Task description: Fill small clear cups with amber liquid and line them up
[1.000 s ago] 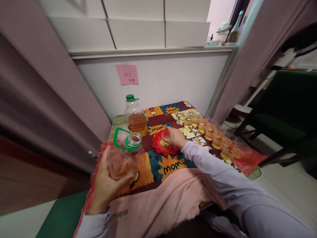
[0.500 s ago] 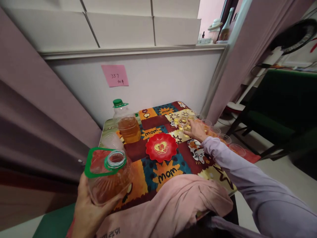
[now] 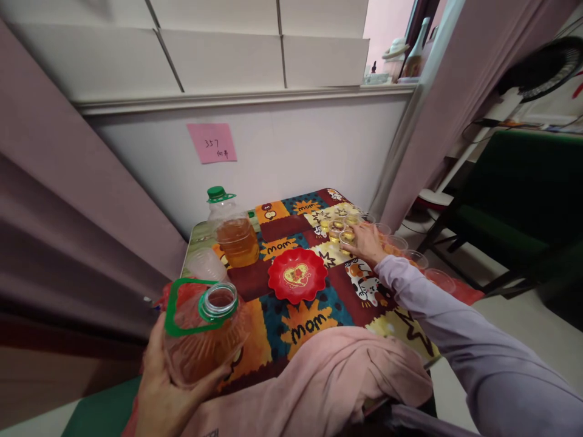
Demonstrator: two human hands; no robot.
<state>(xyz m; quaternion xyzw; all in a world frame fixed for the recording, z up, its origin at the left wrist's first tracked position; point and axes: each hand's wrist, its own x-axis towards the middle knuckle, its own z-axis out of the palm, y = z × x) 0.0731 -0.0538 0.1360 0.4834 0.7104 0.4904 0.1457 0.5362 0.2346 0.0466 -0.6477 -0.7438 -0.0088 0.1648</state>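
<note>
My left hand (image 3: 175,382) is wrapped round the lower part of an open clear jug (image 3: 200,340) with a green handle and amber liquid inside. At the right side of the table, my right hand (image 3: 365,244) has its fingers on a small clear cup (image 3: 347,237) of yellowish liquid. Several like cups stand beside it, one of them a cup (image 3: 336,226) just to the left. A second jug (image 3: 237,238) with a green cap holds amber liquid at the back left. Between my hands lies a red scalloped plate (image 3: 297,276).
Stacked clear cups (image 3: 204,265) are left of the capped jug. A row of clear cups (image 3: 416,260) runs along the table's right edge. Pink cloth (image 3: 337,370) covers the near edge. A green chair (image 3: 523,194) stands at the right.
The view has shifted slightly, with the table lower in the picture. The open jug in my left hand sits a little further right and lower. My right hand stays among the cups.
</note>
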